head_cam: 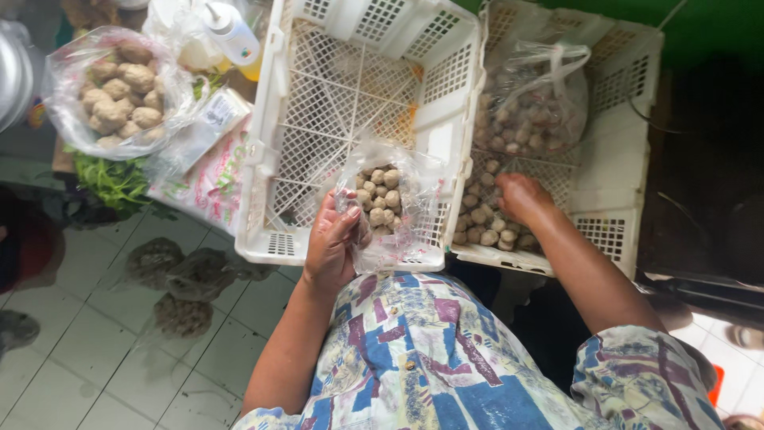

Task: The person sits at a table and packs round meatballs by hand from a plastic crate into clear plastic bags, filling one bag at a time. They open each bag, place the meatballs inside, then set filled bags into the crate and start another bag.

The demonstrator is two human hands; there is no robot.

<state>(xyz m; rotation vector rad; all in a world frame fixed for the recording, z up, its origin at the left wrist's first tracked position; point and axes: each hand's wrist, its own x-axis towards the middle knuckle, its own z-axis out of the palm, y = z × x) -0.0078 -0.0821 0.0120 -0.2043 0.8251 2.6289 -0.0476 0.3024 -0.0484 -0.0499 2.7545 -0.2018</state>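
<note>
Left hand (333, 243) fingers pinch shut on plastic bag (387, 209) of meatballs over white crate (274, 159); right hand (521, 197) curled, grip unclear, onto loose meatballs (482, 223).

The left hand (333, 243) holds a bag of meatballs (380, 203) over the left crate (274, 171). To that crate's right stands a second crate (629, 171), where the right hand (521, 197) rests on loose meatballs (484, 223), a tied bag (529, 107) behind them. Left of the left crate lies another filled bag (119, 91).

Clear plastic bag (386, 203) over white crate, knotted bag (532, 107) right, printed packets (208, 171) left.
</note>
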